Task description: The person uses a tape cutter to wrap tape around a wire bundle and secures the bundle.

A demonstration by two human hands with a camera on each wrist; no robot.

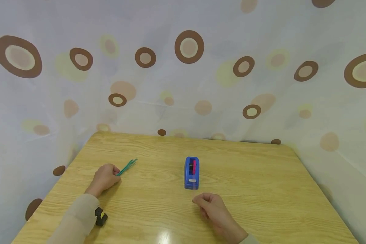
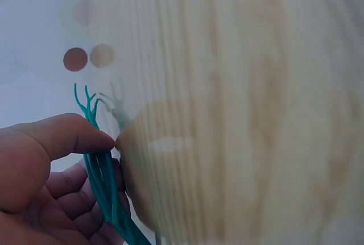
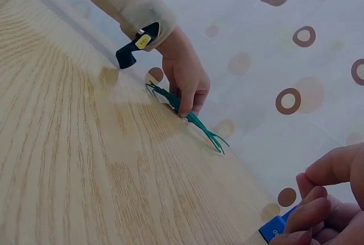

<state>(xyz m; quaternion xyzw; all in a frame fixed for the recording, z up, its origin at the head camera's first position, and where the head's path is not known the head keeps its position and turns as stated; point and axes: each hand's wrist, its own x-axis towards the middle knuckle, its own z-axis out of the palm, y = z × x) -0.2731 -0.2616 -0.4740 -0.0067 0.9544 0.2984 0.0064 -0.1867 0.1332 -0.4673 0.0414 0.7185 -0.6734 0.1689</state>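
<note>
My left hand (image 1: pixel 105 177) pinches a bundle of thin green strands (image 1: pixel 128 167) between thumb and fingers, low over the left side of the table. Forked tips of the strands show in the left wrist view, above the thumb. A blue tape dispenser (image 1: pixel 187 174) with a pink core stands near the middle of the table. From its front edge a faint strip of clear tape (image 1: pixel 194 186) runs toward my right hand (image 1: pixel 215 208). Thumb and forefinger of that hand press together at the strip's end. In the right wrist view the fingers partly hide the dispenser (image 3: pixel 273 229).
The wooden table (image 1: pixel 262 176) has rounded far corners. A white curtain (image 1: pixel 158 81) with brown and beige circles hangs behind it and along both sides. A black wrist device (image 1: pixel 101 217) with a yellow mark sits at the left sleeve.
</note>
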